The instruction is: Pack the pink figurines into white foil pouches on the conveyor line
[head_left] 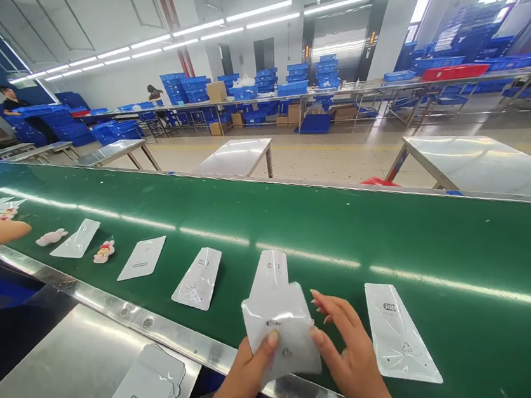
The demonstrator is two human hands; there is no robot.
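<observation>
My left hand point(249, 366) grips a small stack of clear plastic pouches point(286, 329) at the near edge of the green conveyor belt point(385, 238), thumb on top. My right hand point(348, 352) touches the stack's right side with fingers spread. Right behind the stack lies one pouch point(270, 273) flat on the belt. Another pouch point(398, 332) lies to the right of my right hand. More pouches point(199, 278) point(142, 258) point(76, 238) lie in a row to the left.
A co-worker's forearm point(0, 231) reaches onto the belt at far left, near small figurines point(105, 251) point(51, 236). A pile of printed cards point(148, 384) sits on the steel ledge below. Steel tables and blue crates fill the hall behind.
</observation>
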